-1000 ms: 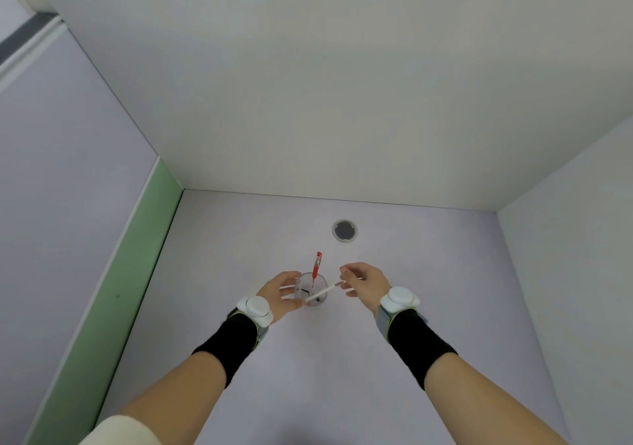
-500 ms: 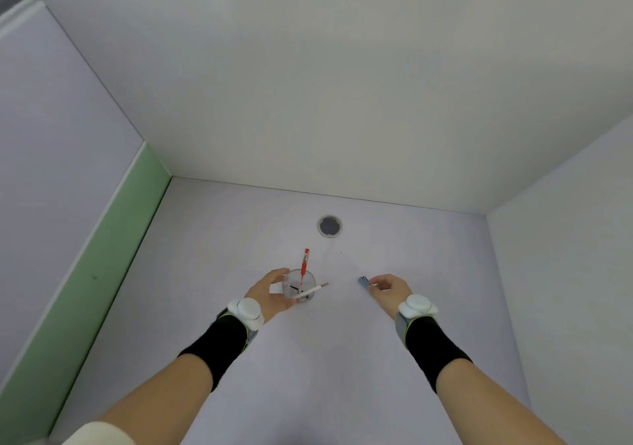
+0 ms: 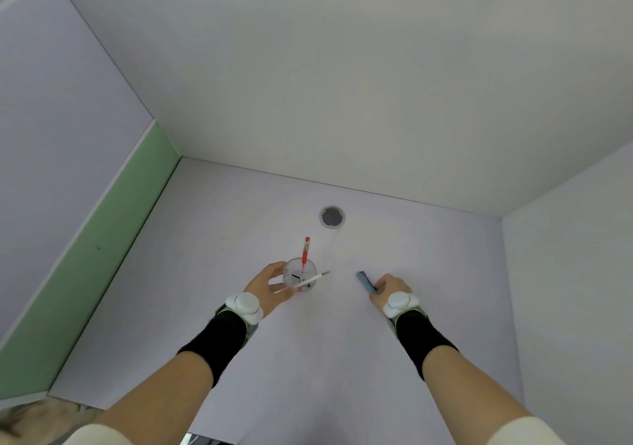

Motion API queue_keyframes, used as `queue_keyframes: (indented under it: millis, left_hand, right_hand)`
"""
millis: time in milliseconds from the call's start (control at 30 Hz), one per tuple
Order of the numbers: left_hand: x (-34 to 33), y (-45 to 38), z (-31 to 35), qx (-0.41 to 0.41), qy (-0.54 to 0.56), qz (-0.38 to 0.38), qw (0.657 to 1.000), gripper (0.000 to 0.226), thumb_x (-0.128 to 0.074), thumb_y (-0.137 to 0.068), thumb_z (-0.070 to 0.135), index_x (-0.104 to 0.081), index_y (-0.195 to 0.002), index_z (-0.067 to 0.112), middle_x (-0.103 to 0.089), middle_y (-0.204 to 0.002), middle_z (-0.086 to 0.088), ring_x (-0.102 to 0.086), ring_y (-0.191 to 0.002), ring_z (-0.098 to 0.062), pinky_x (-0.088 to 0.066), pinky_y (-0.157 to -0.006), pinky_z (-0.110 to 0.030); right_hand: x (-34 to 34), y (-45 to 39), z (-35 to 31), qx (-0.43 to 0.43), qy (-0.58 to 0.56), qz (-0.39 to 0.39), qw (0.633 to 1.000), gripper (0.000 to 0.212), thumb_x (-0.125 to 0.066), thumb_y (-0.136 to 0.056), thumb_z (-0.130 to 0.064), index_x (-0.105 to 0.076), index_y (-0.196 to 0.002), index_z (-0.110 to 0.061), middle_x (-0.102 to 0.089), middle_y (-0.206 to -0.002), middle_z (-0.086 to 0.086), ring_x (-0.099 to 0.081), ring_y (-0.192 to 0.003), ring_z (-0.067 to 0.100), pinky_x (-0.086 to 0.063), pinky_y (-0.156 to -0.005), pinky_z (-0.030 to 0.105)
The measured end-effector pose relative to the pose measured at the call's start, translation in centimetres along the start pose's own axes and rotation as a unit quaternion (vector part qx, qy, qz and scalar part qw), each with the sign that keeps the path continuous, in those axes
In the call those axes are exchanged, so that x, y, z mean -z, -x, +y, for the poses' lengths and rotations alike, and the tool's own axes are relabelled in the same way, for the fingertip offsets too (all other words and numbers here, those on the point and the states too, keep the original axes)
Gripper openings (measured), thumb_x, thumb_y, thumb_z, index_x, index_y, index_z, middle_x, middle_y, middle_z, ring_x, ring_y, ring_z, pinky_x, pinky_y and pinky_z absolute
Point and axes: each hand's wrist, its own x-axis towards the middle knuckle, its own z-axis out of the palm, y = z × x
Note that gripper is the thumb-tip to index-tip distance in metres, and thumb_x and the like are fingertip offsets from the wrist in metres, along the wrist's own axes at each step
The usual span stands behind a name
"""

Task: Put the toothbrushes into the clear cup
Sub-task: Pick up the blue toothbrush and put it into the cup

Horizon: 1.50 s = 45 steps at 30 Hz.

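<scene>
The clear cup (image 3: 295,269) stands on the pale table, with my left hand (image 3: 268,290) wrapped around its left side. A red toothbrush (image 3: 305,252) stands upright in the cup and rises above the rim. A white toothbrush (image 3: 310,280) leans in the cup, its end sticking out to the right. To the right, my right hand (image 3: 388,290) is closed on a blue toothbrush (image 3: 364,279) that lies low at the table surface; I cannot tell whether it is lifted.
A round grey grommet hole (image 3: 332,216) sits in the table (image 3: 308,359) behind the cup. White walls close in the back and the right side. A green strip (image 3: 85,259) runs along the left edge.
My right hand let go of the white toothbrush, now resting in the cup, moved right and closed on the blue toothbrush. My left hand stayed on the cup.
</scene>
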Motion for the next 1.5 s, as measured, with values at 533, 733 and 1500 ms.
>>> queue_keyframes:
  millis: [533, 733, 1500]
  left_hand:
    - [-4.3, 0.7, 1.1, -0.001, 0.019, 0.016, 1.0, 0.05, -0.064, -0.088, 0.004, -0.045, -0.134, 0.008, -0.053, -0.137, -0.013, -0.058, -0.112, -0.022, -0.05, -0.088, -0.02]
    - [-3.0, 0.5, 2.6, -0.047, -0.023, 0.053, 0.997, 0.038, -0.059, -0.092, 0.01, -0.052, -0.129, 0.011, -0.062, -0.126, -0.009, -0.06, -0.106, -0.018, -0.047, -0.096, -0.029]
    - [-2.7, -0.2, 5.8, -0.101, 0.071, 0.005, 0.992, 0.008, -0.067, -0.088, 0.014, -0.069, -0.091, 0.021, -0.07, -0.087, 0.0, -0.072, -0.073, -0.01, -0.058, -0.069, -0.019]
  right_hand:
    - [4.3, 1.1, -0.3, 0.091, -0.373, 0.017, 0.923, 0.021, -0.068, -0.084, -0.011, -0.067, -0.104, -0.007, -0.068, -0.082, 0.003, -0.062, -0.062, 0.01, -0.05, -0.057, 0.019]
    - [6.3, 2.9, -4.6, 0.204, -0.411, 0.013, 0.888, 0.011, -0.07, -0.084, -0.012, -0.068, -0.092, -0.02, -0.069, -0.08, -0.003, -0.062, -0.062, 0.003, -0.05, -0.056, 0.014]
    - [3.8, 3.3, -7.0, 0.269, -0.281, -0.034, 0.921, 0.013, -0.073, -0.081, -0.02, -0.075, -0.091, -0.027, -0.074, -0.084, -0.006, -0.064, -0.076, 0.008, -0.053, -0.077, 0.026]
